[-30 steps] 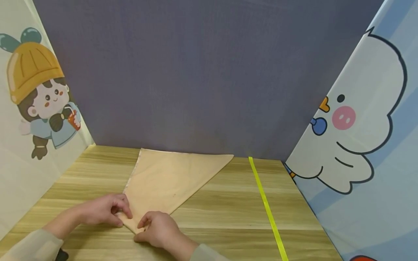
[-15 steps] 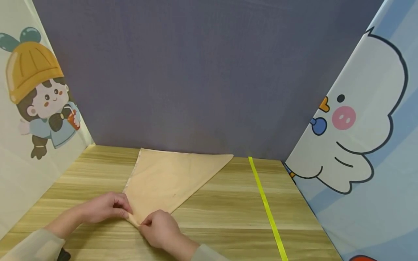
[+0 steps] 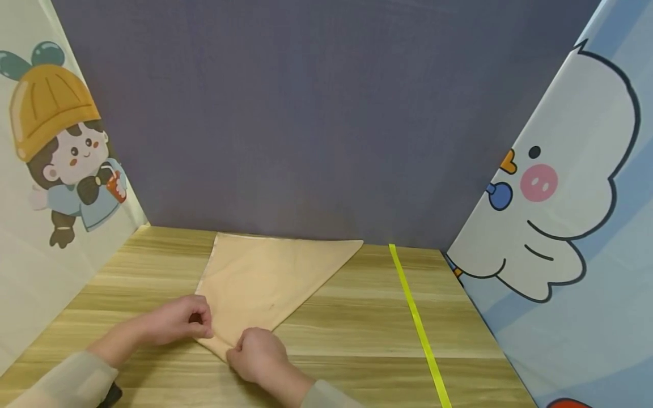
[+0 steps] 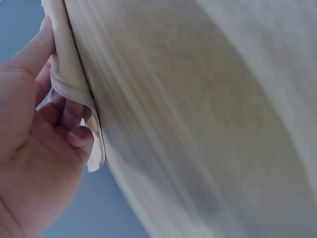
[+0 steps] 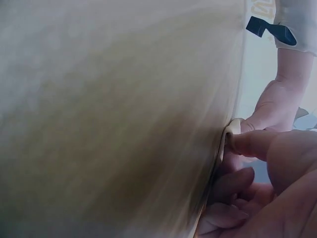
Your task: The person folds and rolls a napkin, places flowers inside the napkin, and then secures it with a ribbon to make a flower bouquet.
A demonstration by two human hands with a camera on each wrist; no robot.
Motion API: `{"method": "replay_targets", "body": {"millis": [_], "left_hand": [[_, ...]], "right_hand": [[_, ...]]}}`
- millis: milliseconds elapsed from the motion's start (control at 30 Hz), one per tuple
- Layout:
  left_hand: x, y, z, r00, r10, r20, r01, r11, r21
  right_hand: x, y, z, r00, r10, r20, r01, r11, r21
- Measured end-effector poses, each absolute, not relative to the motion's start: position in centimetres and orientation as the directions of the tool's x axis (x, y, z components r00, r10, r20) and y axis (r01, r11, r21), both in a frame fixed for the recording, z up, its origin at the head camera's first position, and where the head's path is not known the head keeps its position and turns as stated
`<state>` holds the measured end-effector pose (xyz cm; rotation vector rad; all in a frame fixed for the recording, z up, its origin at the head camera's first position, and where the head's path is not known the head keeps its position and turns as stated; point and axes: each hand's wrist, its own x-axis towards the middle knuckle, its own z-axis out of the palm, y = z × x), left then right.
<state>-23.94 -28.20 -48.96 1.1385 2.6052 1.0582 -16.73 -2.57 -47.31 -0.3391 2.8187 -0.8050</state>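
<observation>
Cloth [image 3: 265,272], pale peach, lying on the wood-grain table [image 3: 352,340], left of centre. Far edge runs along the foot of the dark wall [image 3: 306,113]; far right corner comes to a point; right edge slants down to the right hand [image 3: 259,354]. Whitish trim along its left edge; a few dark specks near the slanted one. Near end narrow, turned over in a rolled lip, held from both sides. Left hand [image 3: 176,320] pinches this lip at its left end, thumb over the roll, fingers beneath, as the left wrist view shows. Right hand pinches the lip's other end between thumb and fingers, remaining fingers bent in close. Hands near each other, apart, a short stretch of lip between them. Pale sleeves [image 3: 71,379] on both arms; a black piece [image 3: 109,395] at the left cuff, its nature unclear. Yellow strip [image 3: 418,323] on the table, right of the cloth, running from the wall toward the viewer. Side panels bear cartoons: a child [image 3: 76,153] in an orange hat at left, a white bird [image 3: 576,141] at right.
</observation>
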Motion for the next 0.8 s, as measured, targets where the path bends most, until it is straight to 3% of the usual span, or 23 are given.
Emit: {"method": "replay_targets", "body": {"millis": [333,600,800], "left_hand": [[-23.8,-27.8,-48.9,-0.679,0.692,0.244,0.673,0.455,0.582],[-23.6,-28.8,-48.9,-0.623,0.736,0.265,0.712,0.393,0.581],[-23.5,-29.3,-49.2,-0.630,0.740,0.235,0.699,0.408,0.588]], "right_hand": [[-17.2,-2.7,-47.7,-0.928,-0.366,-0.069,-0.275,0.798,-0.536],[-17.2,-2.5,-47.8,-0.943,-0.319,-0.096,-0.212,0.796,-0.568],[-17.2,-2.7,-47.7,-0.947,-0.304,-0.103,-0.204,0.817,-0.539]]}}
